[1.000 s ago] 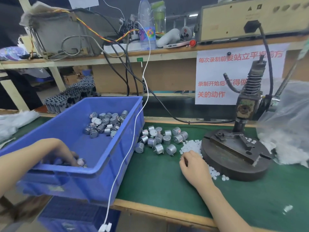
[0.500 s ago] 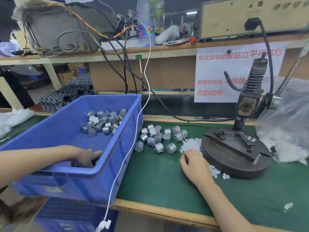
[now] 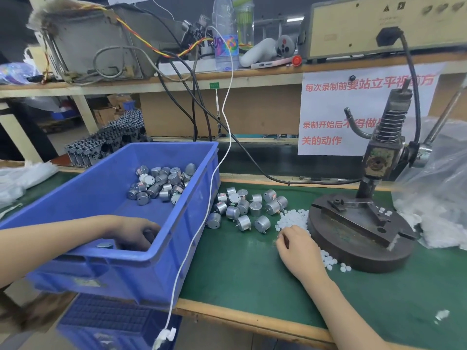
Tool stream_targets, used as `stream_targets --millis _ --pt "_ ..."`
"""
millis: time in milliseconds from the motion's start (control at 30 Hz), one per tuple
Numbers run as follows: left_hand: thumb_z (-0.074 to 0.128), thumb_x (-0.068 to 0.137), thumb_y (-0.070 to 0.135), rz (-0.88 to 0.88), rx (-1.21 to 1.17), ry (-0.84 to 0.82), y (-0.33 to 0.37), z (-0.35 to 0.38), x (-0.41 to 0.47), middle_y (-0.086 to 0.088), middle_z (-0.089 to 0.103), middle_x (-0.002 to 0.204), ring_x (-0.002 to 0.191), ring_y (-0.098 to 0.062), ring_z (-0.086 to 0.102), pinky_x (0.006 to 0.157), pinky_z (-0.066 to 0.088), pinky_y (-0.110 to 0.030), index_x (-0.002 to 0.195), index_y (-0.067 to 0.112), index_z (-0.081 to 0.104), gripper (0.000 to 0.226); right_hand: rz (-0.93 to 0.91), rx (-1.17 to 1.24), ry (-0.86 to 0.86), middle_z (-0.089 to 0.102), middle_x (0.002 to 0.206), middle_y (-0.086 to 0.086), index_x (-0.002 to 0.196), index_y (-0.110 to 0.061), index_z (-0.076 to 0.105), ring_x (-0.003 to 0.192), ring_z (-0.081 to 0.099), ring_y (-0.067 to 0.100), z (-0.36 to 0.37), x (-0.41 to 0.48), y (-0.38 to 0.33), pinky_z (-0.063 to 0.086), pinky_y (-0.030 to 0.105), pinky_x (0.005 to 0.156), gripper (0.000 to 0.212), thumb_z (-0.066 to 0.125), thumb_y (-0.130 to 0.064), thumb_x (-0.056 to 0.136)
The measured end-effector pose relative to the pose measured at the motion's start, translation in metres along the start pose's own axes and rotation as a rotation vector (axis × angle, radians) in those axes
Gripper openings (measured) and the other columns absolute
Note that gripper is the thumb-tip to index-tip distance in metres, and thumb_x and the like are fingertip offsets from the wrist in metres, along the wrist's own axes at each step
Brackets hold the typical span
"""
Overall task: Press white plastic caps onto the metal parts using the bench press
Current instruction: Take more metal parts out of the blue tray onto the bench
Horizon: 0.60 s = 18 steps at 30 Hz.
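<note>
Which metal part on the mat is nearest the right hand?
The cluster's front-right metal part, beside the white caps; the rest sit farther back or left.

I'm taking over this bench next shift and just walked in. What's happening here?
A person is working with both bare hands. Their left hand reaches into the blue plastic bin, fingers curled round what looks like a small silver metal cylinder. Their right hand rests on the green mat, fingertips at the pile of small white plastic caps; whether it pinches one is hidden. More loose cylinders lie on the mat. The dark iron bench press looks unloaded.
</note>
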<state>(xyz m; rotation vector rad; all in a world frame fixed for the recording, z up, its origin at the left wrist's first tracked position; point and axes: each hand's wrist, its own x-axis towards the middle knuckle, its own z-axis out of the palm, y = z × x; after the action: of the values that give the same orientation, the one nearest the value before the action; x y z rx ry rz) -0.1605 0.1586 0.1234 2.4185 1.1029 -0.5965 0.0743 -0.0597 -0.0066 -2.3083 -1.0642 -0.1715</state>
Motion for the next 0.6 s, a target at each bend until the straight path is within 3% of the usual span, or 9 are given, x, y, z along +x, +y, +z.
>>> stream_targets --millis 167,267,467,533,600 --pt "0.051 0.087 0.006 0.006 -0.211 0.077 -0.013 -0.024 0.002 -0.007 0.047 0.062 0.050 -0.019 0.038 0.050 0.054 -0.032 0.105 0.011 0.049 0.019 -0.001 0.013 -0.005 0.054 0.081 0.001 0.081 -0.008 0.056 0.079 0.045 0.017 -0.002 -0.001 0.000 0.032 0.028 0.062 0.023 0.042 -0.021 0.093" --pt "0.054 0.085 0.007 0.066 -0.296 0.209 -0.002 -0.050 -0.011 -0.013 0.054 0.071 0.056 -0.022 0.042 0.052 0.056 -0.034 0.099 0.016 0.053 0.016 -0.019 0.024 0.012 0.050 0.077 0.000 0.076 -0.012 0.050 0.076 0.042 0.017 -0.003 -0.002 -0.001 0.029 0.027 0.061 0.021 0.043 -0.021 0.093" --pt "0.058 0.085 0.007 0.330 -0.400 0.474 0.065 -0.089 -0.050 -0.006 0.055 0.086 0.065 -0.025 0.055 0.053 0.058 -0.035 0.092 0.024 0.059 0.018 -0.059 0.017 0.070 0.041 0.075 -0.003 0.075 -0.013 0.048 0.075 0.042 0.017 -0.010 -0.006 -0.007 0.028 0.026 0.062 0.019 0.044 -0.019 0.093" --pt "0.055 0.084 0.006 0.375 -0.359 0.522 0.095 -0.082 -0.055 -0.004 0.055 0.087 0.060 -0.024 0.058 0.048 0.056 -0.032 0.089 0.026 0.059 0.021 -0.063 0.008 0.067 0.042 0.076 -0.003 0.076 -0.014 0.046 0.079 0.045 0.019 -0.009 -0.007 -0.007 0.029 0.026 0.063 0.019 0.043 -0.019 0.093" --pt "0.051 0.082 0.009 0.371 -0.168 0.561 0.126 -0.060 -0.049 -0.003 0.059 0.081 0.058 -0.021 0.059 0.044 0.048 -0.027 0.079 0.027 0.055 0.018 -0.064 0.009 0.068 0.042 0.077 -0.003 0.077 -0.014 0.045 0.082 0.047 0.020 -0.009 -0.008 -0.008 0.031 0.028 0.065 0.018 0.042 -0.020 0.094"
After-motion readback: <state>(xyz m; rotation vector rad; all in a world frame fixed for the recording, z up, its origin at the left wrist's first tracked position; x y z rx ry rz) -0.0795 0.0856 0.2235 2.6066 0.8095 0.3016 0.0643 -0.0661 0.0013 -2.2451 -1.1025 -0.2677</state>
